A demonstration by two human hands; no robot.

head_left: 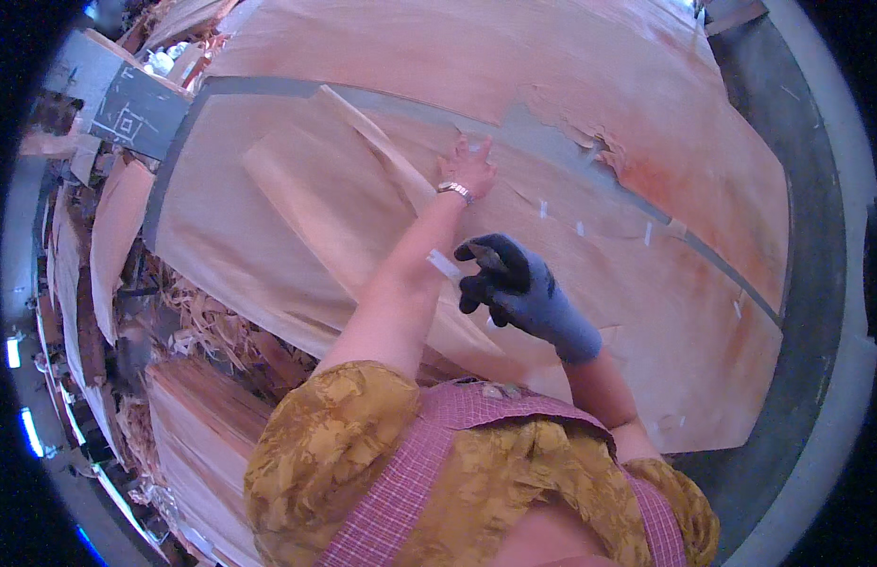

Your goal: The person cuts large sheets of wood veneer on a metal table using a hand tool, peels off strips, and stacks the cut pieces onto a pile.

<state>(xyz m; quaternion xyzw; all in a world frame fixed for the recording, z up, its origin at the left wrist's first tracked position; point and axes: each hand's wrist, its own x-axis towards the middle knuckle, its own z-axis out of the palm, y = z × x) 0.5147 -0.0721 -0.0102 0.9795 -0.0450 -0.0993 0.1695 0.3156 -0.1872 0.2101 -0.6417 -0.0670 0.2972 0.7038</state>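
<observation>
So your left hand [469, 172] lies spread on the veneer [575, 279], while the tape [444, 264] sits just left of your curled, gloved right hand [521, 288], the nearer one, long axis slanting in toward its fingertips, though I can't tell whether they're clamped on it.

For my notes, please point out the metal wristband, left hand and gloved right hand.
Metal wristband [455, 190], head view: its shiny middle.
Left hand [470, 174], head view: its back.
Gloved right hand [529, 294], head view: its grey part.
</observation>
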